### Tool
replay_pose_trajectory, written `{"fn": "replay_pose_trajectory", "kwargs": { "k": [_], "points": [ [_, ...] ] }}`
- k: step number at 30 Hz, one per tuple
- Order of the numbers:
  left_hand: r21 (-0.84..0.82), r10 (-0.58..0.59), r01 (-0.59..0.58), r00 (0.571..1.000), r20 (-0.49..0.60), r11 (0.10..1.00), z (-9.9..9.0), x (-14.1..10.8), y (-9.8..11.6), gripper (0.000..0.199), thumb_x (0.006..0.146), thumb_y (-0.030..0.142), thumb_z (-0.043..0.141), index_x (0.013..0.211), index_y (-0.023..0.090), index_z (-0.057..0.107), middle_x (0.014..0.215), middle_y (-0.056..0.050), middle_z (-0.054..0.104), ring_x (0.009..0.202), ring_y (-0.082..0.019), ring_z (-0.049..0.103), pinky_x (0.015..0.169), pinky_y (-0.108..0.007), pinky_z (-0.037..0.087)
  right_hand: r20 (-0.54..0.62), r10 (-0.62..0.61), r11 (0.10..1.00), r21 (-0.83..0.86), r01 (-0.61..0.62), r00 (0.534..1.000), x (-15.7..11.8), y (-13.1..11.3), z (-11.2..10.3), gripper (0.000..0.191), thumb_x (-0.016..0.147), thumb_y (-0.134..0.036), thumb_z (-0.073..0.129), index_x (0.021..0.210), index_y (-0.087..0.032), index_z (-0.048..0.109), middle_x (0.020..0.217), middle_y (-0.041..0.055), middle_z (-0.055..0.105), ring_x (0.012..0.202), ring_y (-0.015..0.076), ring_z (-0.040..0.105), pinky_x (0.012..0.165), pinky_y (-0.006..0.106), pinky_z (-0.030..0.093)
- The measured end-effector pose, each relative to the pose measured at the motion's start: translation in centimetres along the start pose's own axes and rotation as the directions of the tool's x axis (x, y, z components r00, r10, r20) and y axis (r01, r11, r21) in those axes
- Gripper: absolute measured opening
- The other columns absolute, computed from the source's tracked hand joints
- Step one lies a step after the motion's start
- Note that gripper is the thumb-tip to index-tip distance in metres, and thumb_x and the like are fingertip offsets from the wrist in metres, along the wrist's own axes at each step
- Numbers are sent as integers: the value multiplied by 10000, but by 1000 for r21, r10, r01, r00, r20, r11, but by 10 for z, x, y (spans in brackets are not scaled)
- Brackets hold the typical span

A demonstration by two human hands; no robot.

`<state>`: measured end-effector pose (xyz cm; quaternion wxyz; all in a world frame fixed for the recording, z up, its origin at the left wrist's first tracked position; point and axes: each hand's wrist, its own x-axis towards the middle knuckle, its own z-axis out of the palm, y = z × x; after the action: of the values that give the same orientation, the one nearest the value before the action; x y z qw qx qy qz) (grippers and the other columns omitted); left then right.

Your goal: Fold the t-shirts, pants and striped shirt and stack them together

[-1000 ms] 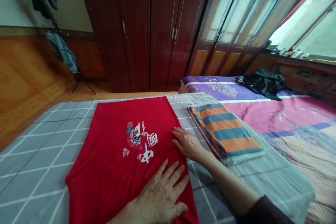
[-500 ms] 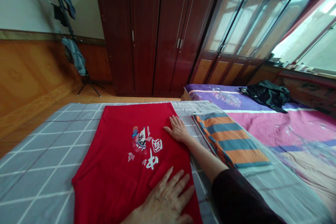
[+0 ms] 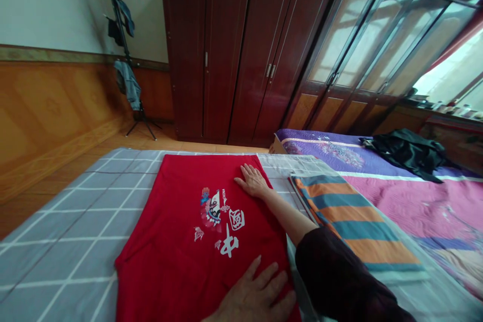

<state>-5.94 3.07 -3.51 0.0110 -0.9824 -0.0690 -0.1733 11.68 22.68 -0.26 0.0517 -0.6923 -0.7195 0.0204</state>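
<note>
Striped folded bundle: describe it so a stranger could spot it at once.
On the grey checked sheet, right of the red cloth, lies a folded bundle. Broad orange and blue-grey stripes set it apart from the pink quilt beside it.

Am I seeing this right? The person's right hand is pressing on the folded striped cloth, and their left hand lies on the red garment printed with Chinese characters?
Not quite. The head view shows the right hand on the red garment, beside the folded striped cloth, not on it. The left hand does lie on the red garment.
</note>
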Motion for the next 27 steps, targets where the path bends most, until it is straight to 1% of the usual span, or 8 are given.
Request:
{"fn": "replay_pose_trajectory", "kwargs": {
  "k": [6, 11, 14, 17, 19, 21, 23, 27],
  "points": [
    [6, 2, -2, 1000, 13, 1000, 0, 4, -2, 366, 995, 343, 275, 1318, 250, 420, 1355, -40, 505, 1233, -241, 472, 1000, -444, 380, 0, 182, 983, -7, -182, 983, 25, 42, -17, 726, 906, -609, 188, 1458, -138, 205, 1511, 147, 212, 1383, 276, 164, 1079, 467, 142],
    [-119, -5, 12, 998, 57, 993, -15, 2, -3, 456, 987, 406, 264, 1386, 199, 336, 1418, -75, 426, 1297, -260, 391, 1048, -478, 323, -21, 233, 972, 16, -232, 972, 18, 30, -33, 739, 911, -566, 270, 1445, -59, 204, 1484, 222, 231, 1370, 334, 189, 1059, 531, 174],
    [-266, -35, 66, 992, 120, 962, -31, -1, 0, 639, 944, 550, 250, 1429, 134, 254, 1468, -129, 328, 1364, -276, 264, 1097, -494, 237, -57, 155, 988, 39, -152, 986, -15, 1, -41, 736, 917, -539, 302, 1453, -53, 168, 1508, 204, 173, 1390, 304, 138, 1089, 478, 169],
    [-370, -84, 150, 978, 189, 917, -44, -3, 3, 693, 927, 590, 232, 1448, 133, 213, 1500, -137, 243, 1395, -272, 168, 1123, -508, 158, -60, -15, 998, 64, 19, 998, -74, -30, -43, 707, 909, -562, 326, 1464, -149, 183, 1534, 95, 153, 1405, 203, 97, 1118, 366, 171],
    [-402, -105, 193, 967, 230, 895, -48, -3, 6, 693, 924, 590, 254, 1456, 150, 197, 1508, -129, 224, 1398, -275, 156, 1126, -518, 136, -75, -246, 960, 116, 253, 966, -116, -39, -40, 689, 909, -565, 334, 1463, -178, 196, 1535, 80, 155, 1407, 189, 87, 1122, 380, 183],
    [-404, -132, 227, 959, 250, 886, -50, -3, 9, 686, 921, 577, 298, 1460, 166, 192, 1508, -117, 238, 1394, -274, 173, 1128, -514, 136, -47, -381, 912, 144, 384, 923, -147, -36, -35, 678, 911, -562, 337, 1463, -193, 200, 1527, 84, 184, 1404, 205, 111, 1119, 424, 195],
    [-382, -144, 234, 958, 248, 894, -51, -2, 11, 668, 925, 540, 337, 1459, 165, 194, 1508, -109, 246, 1395, -264, 169, 1132, -502, 129, 1, -363, 926, 111, 361, 932, -161, -22, -29, 658, 912, -545, 353, 1453, -189, 242, 1512, 92, 228, 1397, 232, 144, 1120, 454, 187],
    [-332, -120, 197, 964, 239, 923, -53, -2, 12, 637, 935, 507, 343, 1445, 145, 228, 1510, -114, 238, 1404, -257, 129, 1133, -507, 88, -37, -46, 999, -29, 45, 998, -158, 10, -24, 667, 903, -479, 415, 1416, -64, 318, 1473, 181, 287, 1381, 298, 185, 1109, 471, 202]
  ]
}}
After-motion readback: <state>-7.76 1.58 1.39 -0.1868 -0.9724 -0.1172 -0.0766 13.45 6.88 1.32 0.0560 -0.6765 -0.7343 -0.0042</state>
